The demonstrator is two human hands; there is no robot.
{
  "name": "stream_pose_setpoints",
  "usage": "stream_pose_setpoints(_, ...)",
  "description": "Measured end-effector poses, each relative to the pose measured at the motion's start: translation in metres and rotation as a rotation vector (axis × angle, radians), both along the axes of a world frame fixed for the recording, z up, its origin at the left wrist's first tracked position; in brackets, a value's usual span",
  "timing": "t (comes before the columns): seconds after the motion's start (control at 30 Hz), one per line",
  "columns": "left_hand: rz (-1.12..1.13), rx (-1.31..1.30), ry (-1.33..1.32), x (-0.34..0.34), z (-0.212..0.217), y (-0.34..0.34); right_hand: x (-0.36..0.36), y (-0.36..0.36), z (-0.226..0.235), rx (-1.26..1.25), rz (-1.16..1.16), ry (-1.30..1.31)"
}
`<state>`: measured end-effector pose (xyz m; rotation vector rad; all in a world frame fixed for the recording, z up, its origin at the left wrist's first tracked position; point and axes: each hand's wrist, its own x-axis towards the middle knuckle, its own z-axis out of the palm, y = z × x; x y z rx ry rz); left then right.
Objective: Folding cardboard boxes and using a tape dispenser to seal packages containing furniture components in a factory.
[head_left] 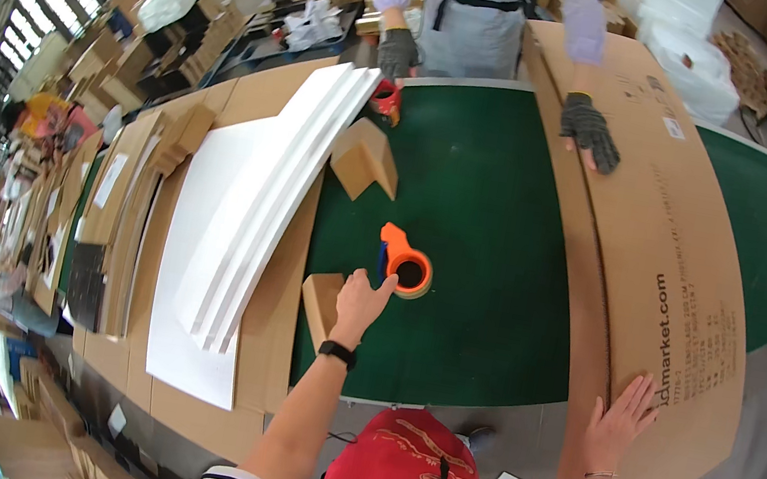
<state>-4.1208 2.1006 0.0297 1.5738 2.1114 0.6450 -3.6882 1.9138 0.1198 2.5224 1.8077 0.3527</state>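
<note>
Now your left hand (pixel 361 299) closes on the orange tape dispenser (pixel 404 265) at the green counter's (pixel 492 258) centre, its grip loosely wrapping the handle, while your right hand (pixel 619 421), fingers spread, flattens the cardboard sheet (pixel 668 236) at four o'clock; next, probably lift the dispenser toward it.

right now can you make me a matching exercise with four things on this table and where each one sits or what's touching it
Things:
1. orange tape dispenser
2. long flat cardboard box
3. white foam sheets
4. red tape dispenser

Places or states:
A. by the co-worker's gloved hand at the far edge of the table
B. stacked on the left side of the table
C. on the green mat, with the left hand on it
D. under the flat right hand at its near end

Pairs: 1-C, 2-D, 3-B, 4-A
</note>
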Motion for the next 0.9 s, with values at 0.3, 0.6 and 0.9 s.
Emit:
stream_pose_setpoints(0.3,0.089,-0.425,-0.639,0.026,-0.02,0.036,0.005,0.01,0.009,-0.014,-0.046,0.103)
stream_pose_setpoints(0.6,-0.672,-0.455,-1.089,0.229,0.17,0.005,0.026,-0.005,0.007,0.132,-0.058,0.102)
stream_pose_setpoints(0.9,-1.365,0.474,0.115,0.358,0.175,-0.053,0.02,-0.003,0.012,0.267,-0.335,0.214)
